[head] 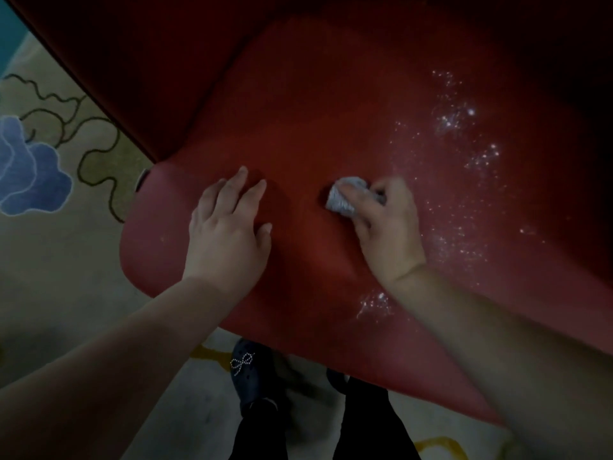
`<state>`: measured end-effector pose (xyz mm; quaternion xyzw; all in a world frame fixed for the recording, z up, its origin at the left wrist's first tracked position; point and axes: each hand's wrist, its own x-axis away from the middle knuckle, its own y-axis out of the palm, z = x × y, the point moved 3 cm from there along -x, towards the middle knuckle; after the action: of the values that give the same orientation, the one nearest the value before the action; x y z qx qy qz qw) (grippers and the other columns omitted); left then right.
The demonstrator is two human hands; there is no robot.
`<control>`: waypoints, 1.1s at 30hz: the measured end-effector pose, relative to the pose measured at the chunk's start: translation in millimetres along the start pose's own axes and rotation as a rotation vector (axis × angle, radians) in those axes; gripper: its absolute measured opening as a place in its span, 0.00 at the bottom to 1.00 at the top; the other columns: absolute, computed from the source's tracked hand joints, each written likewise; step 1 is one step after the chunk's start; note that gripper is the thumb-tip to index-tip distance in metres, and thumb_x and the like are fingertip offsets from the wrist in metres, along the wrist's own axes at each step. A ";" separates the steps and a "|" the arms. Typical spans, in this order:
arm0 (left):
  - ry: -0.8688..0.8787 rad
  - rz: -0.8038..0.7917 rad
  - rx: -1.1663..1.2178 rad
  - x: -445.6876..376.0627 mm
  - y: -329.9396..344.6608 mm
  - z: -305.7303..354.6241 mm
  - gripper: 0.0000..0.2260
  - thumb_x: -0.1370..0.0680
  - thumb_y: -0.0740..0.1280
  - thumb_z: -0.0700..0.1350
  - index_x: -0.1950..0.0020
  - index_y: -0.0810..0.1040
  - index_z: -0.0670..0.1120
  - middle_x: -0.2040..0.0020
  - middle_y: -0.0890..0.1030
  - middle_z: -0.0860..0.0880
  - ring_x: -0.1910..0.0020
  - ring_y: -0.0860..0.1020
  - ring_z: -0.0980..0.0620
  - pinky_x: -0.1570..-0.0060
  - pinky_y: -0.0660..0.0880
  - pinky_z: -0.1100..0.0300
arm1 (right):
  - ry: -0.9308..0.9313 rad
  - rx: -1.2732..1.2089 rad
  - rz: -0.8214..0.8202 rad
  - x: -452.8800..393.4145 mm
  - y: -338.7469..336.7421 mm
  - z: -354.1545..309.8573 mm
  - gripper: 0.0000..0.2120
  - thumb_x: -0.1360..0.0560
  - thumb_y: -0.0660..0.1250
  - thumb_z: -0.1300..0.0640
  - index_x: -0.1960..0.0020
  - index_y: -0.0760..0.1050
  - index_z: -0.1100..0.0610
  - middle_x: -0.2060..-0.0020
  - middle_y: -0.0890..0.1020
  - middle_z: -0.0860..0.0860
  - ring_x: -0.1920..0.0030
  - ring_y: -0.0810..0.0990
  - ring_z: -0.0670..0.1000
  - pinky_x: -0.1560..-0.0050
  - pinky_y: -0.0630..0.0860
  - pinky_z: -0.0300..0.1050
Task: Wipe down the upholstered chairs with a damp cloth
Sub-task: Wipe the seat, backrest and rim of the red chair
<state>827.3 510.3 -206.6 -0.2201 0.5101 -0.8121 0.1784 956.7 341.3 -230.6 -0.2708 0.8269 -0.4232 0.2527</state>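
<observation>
Clutching a wadded grey cloth (345, 199), my right hand (386, 227) presses it on the red chair seat (298, 134); left hand (229, 227) rests flat, fingers spread.

A home sitting room, by the look of it: a red upholstered chair (331, 127) stands on a cream carpet (66, 260) with a blue flower pattern (30, 171) left of the chair.

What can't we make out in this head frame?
- Cloth: mostly covered by the right hand; size and dampness unclear.
- Red seat cushion: right side cut by the frame edge and the right forearm; upper right lost in shadow.
- Speckles: droplets or dust, too blurred.
- Under the left hand: seat hidden.
- Right shoe: behind the seat's front edge.
</observation>
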 end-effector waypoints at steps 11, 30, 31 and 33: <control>-0.004 -0.049 -0.005 -41.4 8.6 28.7 0.27 0.22 0.64 0.49 0.24 0.61 0.52 0.22 0.55 0.54 0.24 0.52 0.49 0.27 0.54 0.44 | 0.260 -0.073 0.023 -1.7 -20.5 41.4 0.13 0.23 0.64 0.58 0.40 0.78 0.54 0.49 0.74 0.56 0.50 0.69 0.48 0.50 0.67 0.38; 0.104 -0.137 -0.008 -126.2 14.1 71.5 0.32 0.25 0.65 0.58 0.24 0.58 0.56 0.21 0.51 0.54 0.23 0.48 0.51 0.26 0.52 0.43 | 0.143 0.008 0.069 -110.4 -31.4 112.9 0.21 0.27 0.70 0.62 0.36 0.77 0.51 0.53 0.68 0.51 0.53 0.70 0.54 0.48 0.69 0.34; 0.105 -0.139 -0.004 -130.6 13.8 74.2 0.32 0.25 0.65 0.59 0.24 0.58 0.57 0.21 0.50 0.54 0.23 0.47 0.51 0.27 0.52 0.43 | 0.141 0.031 0.090 -117.6 -34.3 120.5 0.21 0.27 0.71 0.62 0.36 0.77 0.51 0.54 0.68 0.52 0.53 0.70 0.53 0.49 0.69 0.34; 0.096 -0.137 0.003 -138.9 13.1 79.7 0.32 0.25 0.65 0.59 0.24 0.58 0.57 0.21 0.50 0.54 0.23 0.47 0.51 0.27 0.53 0.44 | 0.185 0.055 0.121 -108.4 -38.0 123.4 0.20 0.26 0.70 0.62 0.35 0.77 0.51 0.54 0.70 0.53 0.53 0.72 0.54 0.49 0.72 0.39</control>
<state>987.8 516.5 -212.4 -0.2150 0.5005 -0.8329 0.0979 1124.1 324.7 -241.8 -0.1731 0.8495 -0.4530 0.2076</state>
